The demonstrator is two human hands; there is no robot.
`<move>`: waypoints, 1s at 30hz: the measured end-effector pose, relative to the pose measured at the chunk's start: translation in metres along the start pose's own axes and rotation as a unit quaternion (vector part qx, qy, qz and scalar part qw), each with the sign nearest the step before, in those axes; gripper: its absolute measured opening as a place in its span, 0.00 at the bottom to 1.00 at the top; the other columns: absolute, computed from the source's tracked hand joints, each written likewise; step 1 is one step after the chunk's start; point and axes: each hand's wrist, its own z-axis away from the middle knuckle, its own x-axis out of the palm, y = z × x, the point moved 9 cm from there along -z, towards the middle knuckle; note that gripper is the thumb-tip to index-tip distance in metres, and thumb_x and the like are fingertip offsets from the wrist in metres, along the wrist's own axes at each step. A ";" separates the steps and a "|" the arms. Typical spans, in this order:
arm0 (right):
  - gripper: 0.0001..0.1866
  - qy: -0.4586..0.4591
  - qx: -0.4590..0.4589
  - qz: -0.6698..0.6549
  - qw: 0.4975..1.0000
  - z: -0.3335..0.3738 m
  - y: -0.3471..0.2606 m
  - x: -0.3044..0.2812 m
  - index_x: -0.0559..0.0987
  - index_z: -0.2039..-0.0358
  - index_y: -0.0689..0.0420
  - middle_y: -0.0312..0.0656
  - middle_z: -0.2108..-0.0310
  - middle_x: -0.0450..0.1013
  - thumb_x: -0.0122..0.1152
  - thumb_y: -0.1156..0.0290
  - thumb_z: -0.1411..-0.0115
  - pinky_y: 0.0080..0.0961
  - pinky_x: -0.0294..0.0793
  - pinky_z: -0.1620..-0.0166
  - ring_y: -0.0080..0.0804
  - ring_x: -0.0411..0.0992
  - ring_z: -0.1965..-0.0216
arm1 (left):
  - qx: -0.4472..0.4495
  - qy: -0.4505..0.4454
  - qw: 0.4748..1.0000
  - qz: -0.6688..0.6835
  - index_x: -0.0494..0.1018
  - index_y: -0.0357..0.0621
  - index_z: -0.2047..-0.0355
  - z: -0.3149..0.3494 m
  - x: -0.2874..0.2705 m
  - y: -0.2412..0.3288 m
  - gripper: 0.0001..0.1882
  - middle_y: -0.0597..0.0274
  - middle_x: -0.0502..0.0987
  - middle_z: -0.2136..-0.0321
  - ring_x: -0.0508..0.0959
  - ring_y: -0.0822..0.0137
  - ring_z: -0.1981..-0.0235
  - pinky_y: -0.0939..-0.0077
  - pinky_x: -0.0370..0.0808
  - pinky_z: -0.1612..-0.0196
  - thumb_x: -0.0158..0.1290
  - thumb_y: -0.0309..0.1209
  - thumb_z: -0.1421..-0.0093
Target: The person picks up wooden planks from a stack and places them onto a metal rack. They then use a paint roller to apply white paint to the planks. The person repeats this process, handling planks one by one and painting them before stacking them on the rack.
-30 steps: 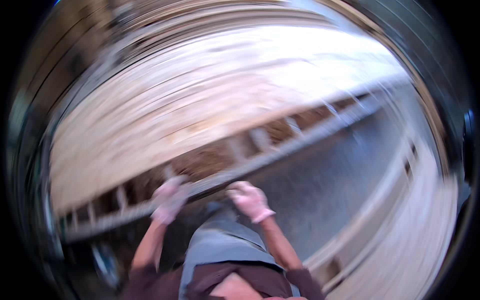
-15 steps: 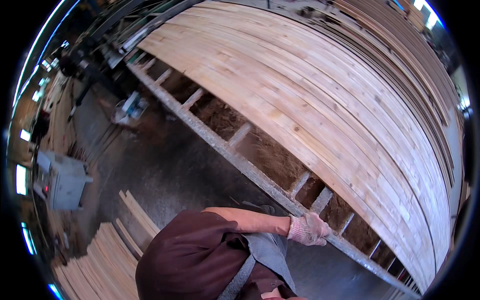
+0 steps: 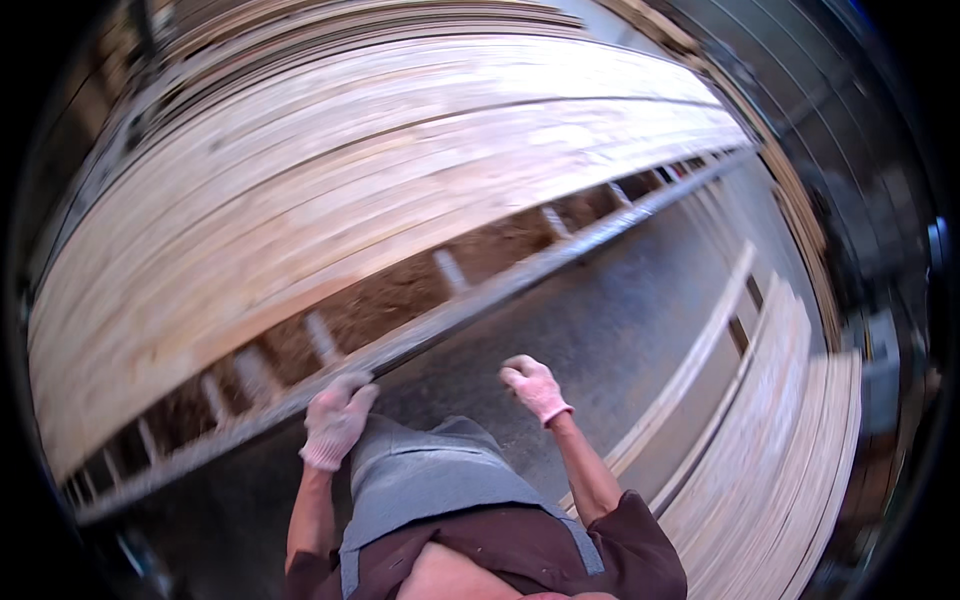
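My left hand [image 3: 338, 420], in a pale pinkish work glove, is at the near rail [image 3: 420, 340] of a long frame. Its fingers are curled, with the thumb beside them; blur hides whether they grip the rail. Farther right, my right hand [image 3: 536, 388], in a matching glove, is above the floor, away from the frame. Its fingers are closed, and nothing shows in them. Beyond the rail lies a broad surface of pale wooden boards [image 3: 330, 200], laid edge to edge. Short crosspieces [image 3: 450, 270] bridge the gap between rail and boards, with brown sawdust [image 3: 390, 298] beneath.
On the right, long planks [image 3: 735, 480] lie stacked low, close to my right arm. A separate narrow strip of wood [image 3: 690, 360] lies beside them. More long boards [image 3: 400, 18] lie beyond the frame. Grey concrete floor [image 3: 620, 290] runs between the rail and the stack.
My view has swung to the right, bringing the plank stack on that side into sight. My left hand is still at the rail. My right hand has come into view, closed.
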 end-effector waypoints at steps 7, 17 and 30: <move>0.15 0.151 -0.151 0.116 0.970 -0.059 -0.053 -0.145 0.81 0.56 0.52 0.46 0.62 0.82 0.64 0.56 0.37 0.40 0.77 0.53 0.47 0.80 0.57 | 0.024 0.003 1.000 0.018 0.81 0.39 0.61 -0.068 0.097 0.061 0.08 0.53 0.84 0.70 0.84 0.63 0.69 0.68 0.79 0.63 0.61 0.30 0.38; 0.17 0.153 -0.162 0.287 0.932 -0.222 -0.091 -0.264 0.79 0.52 0.51 0.49 0.59 0.81 0.63 0.57 0.37 0.44 0.78 0.53 0.50 0.80 0.56 | 0.131 0.042 0.979 -0.149 0.79 0.42 0.60 -0.216 0.238 0.158 0.12 0.50 0.82 0.69 0.83 0.51 0.66 0.58 0.78 0.62 0.64 0.33 0.42; 0.07 0.076 -0.428 0.371 0.820 -0.411 -0.094 -0.338 0.76 0.72 0.52 0.47 0.76 0.78 0.60 0.63 0.40 0.43 0.79 0.69 0.45 0.80 0.71 | -0.067 0.263 0.931 -0.242 0.75 0.42 0.74 -0.260 0.300 0.125 0.09 0.51 0.79 0.74 0.79 0.50 0.73 0.56 0.73 0.67 0.61 0.32 0.40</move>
